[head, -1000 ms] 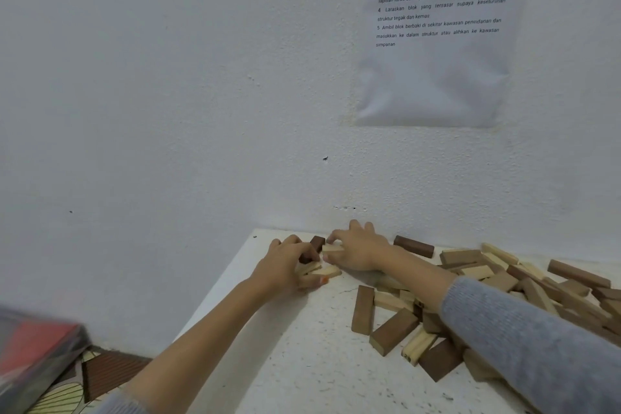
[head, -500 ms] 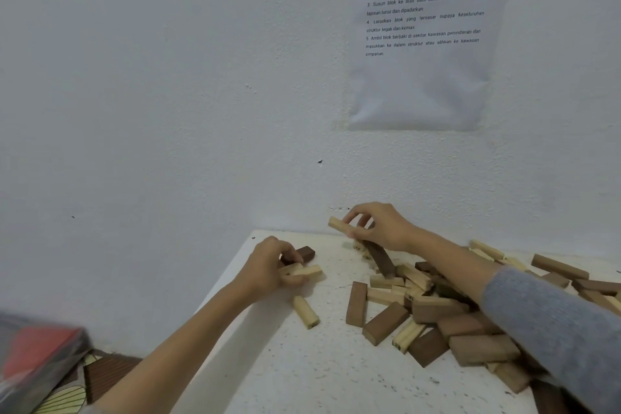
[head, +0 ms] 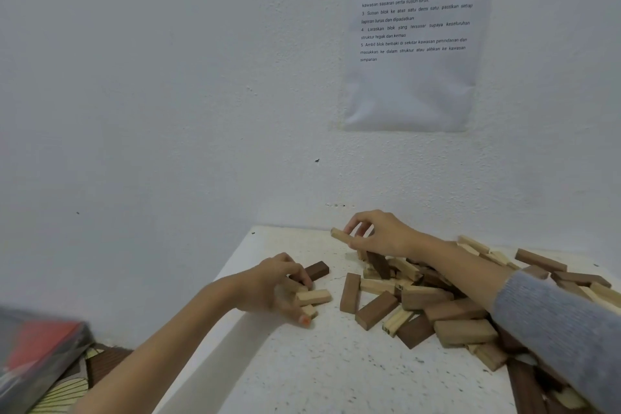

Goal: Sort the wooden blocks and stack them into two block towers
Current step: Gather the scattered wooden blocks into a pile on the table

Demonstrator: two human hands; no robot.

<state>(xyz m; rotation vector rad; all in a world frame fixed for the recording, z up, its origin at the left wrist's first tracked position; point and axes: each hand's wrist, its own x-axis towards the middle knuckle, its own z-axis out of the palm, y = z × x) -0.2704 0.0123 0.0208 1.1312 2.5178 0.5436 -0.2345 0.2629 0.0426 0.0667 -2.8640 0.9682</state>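
A loose heap of light and dark wooden blocks (head: 447,309) covers the right side of the white table (head: 336,373). My right hand (head: 379,233) is raised over the heap's far end and pinches a light block (head: 339,235); a dark block (head: 378,264) leans just below it. My left hand (head: 272,286) curls over a few light blocks (head: 312,297) near the table's left edge, with a dark block (head: 316,270) lying just behind them.
The table stands against a white wall, with its left edge (head: 215,282) close to my left hand. A printed sheet (head: 413,37) hangs on the wall. Low on the left lies a red and grey object (head: 37,349) on patterned fabric.
My right hand lifted from beside my left hand and rose over the heap with a light block. My left hand slid slightly toward me and now covers a light block that lay loose.
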